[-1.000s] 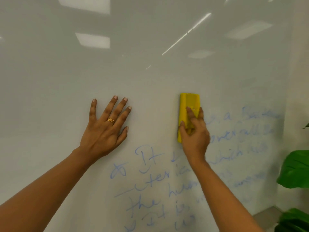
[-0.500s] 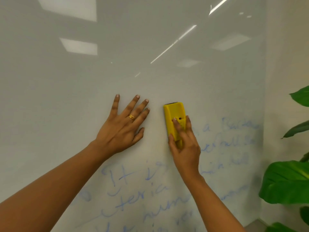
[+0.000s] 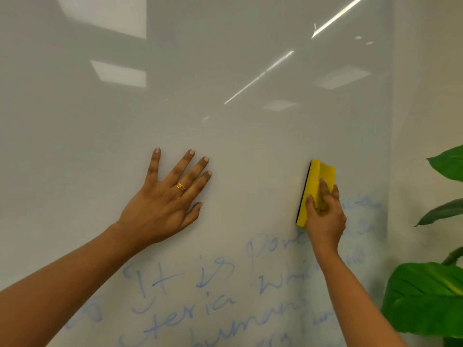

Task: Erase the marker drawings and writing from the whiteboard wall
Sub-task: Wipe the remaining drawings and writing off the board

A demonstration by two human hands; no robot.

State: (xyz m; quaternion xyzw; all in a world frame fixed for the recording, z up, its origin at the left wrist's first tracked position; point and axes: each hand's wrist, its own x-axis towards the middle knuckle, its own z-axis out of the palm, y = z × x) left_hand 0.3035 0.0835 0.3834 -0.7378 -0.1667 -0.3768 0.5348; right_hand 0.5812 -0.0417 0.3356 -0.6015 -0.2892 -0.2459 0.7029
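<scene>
Currently right hand (image 3: pixel 325 216) grips the yellow eraser (image 3: pixel 316 189), long axis upright on the whiteboard (image 3: pixel 225 71); remaining blue writing (image 3: pixel 200 296) lies below and beside it, left hand (image 3: pixel 165 206) flat, open.

The person's left hand (image 3: pixel 166 206) lies flat with palm forward and fingers spread, a gold ring on one finger, its bare forearm reaching up from the lower left. The right hand (image 3: pixel 325 216) is raised on an extended bare arm from the lower right, its fingers curled closed in a grip, knuckles toward the camera.
</scene>
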